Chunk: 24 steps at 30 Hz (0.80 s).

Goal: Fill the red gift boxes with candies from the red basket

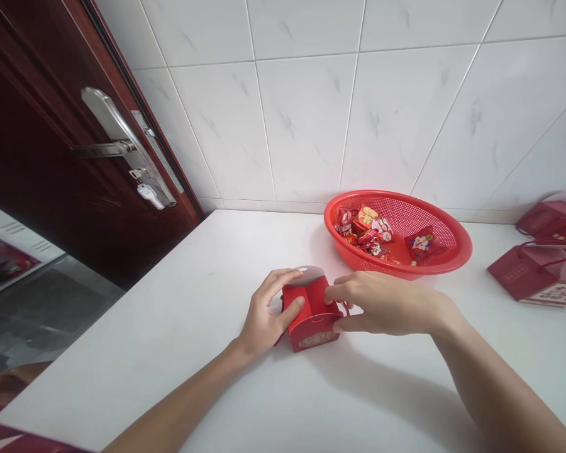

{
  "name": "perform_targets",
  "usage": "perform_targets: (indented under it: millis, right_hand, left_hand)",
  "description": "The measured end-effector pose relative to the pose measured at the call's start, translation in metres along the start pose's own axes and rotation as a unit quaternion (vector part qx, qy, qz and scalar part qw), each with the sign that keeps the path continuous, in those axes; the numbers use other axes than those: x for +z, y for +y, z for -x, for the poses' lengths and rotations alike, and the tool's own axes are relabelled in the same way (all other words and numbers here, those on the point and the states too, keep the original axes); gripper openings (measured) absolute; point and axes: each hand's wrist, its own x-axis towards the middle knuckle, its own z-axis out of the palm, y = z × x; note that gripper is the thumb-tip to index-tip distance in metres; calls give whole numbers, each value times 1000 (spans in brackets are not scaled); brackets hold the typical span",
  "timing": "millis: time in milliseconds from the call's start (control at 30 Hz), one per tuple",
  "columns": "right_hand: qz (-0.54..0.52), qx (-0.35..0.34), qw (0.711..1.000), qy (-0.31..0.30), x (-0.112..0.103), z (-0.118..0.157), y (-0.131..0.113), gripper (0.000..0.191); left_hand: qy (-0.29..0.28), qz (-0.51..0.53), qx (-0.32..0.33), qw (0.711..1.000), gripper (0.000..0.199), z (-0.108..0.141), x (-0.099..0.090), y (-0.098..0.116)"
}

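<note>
Since both hands are on it, the little red gift box (314,330) is the obvious focus here. It sits open-topped on the white worktop (122,352), just in front of a red plastic mesh basket (466,251). The left hand (268,311) wraps its left side, with the fingers (283,283) curled around the pale flap and the thumb pressed into the opening. My guess is that this grip steadies the box so it won't skid on that smooth surface.

The right hand (382,303) comes in from the other side, its fingers (334,292) partly spread and gripping the right wall, with the thumb lower down near the front corner. Holding both sides like that seems to keep the top spread open.

The basket has a loose pile of colourful wrapped sweets (363,229) and a red pouch (424,245), all close enough for an easy reach. More red boxes (532,270) are grouped further right, looking like the same kind. Behind everything are white marble-look wall tiles (302,113) and a dark wood door (42,126) with a steel lever handle (108,126).
</note>
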Motion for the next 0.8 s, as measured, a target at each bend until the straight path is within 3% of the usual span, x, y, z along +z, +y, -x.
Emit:
perform_targets:
  millis: [800]
  right_hand:
    - [0, 2, 1000, 1, 0, 0, -1, 16]
  left_hand:
    - [3, -9, -1, 1000, 32, 0, -1, -1]
